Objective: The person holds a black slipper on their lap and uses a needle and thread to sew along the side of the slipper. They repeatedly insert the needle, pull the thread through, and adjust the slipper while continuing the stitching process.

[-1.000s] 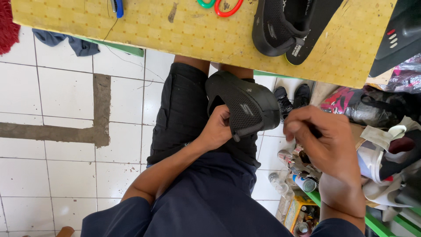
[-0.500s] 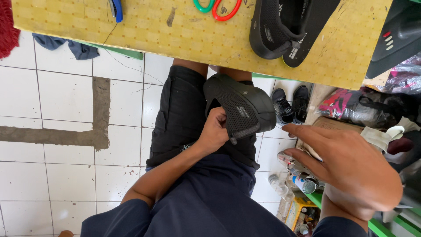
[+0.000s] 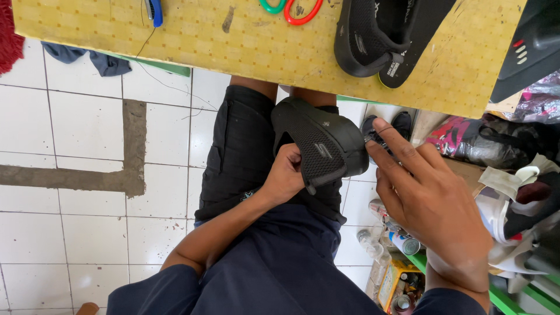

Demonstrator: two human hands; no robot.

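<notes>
Shoe (image 3: 324, 146) sat on the person's lap, below the near edge of the worktop (image 3: 233, 46), a black slip-on with a mesh upper turned sideways. The left hand (image 3: 286, 175) was clenched on its near rim, fingers tucked inside the opening. The right hand (image 3: 431, 204) lay released beside it, fingers spread and long, the fingertips just touching the shoe's right end (whether they pinched a thread there could not be told). It looked light, and soft in the upper, so it would fold under a hard squeeze; the sole seemed the stiffer part and the safer place to brace, with the collar giving the best grip. A second shoe (image 3: 367, 41) and an insole (image 3: 417, 41) lay on the worktop, far right.
</notes>
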